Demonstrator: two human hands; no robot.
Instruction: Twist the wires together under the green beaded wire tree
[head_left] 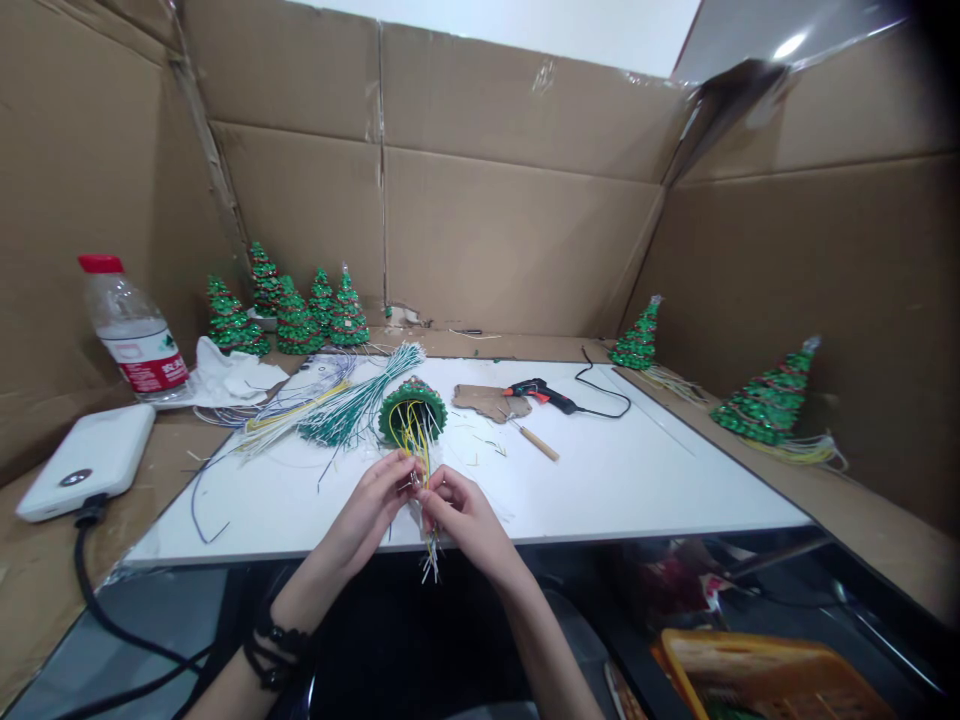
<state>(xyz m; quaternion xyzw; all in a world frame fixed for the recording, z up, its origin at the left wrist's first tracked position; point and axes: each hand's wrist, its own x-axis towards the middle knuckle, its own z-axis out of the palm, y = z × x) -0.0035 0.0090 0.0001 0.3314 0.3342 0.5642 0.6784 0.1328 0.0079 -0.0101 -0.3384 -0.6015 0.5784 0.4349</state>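
A small green Christmas tree (412, 408) lies on its side on the white board, its hollow base facing me. Yellow and white wires (430, 540) run out of that base toward the board's front edge. My left hand (382, 495) pinches these wires just below the opening. Close against it, my right hand (463, 510) also has its thumb and fingers closed on the wires. The loose wire ends hang past the board's edge, below both hands. Behind the left hand lies a bundle of green and white wires (360, 400).
Several finished-looking trees (296, 320) stand at the back left, near a bottle (142, 340) and a white power bank (90, 462). A glue gun (544, 392) rests by a cardboard scrap and a wooden-handled tool (538, 442). Two wired trees (772, 400) sit on the right.
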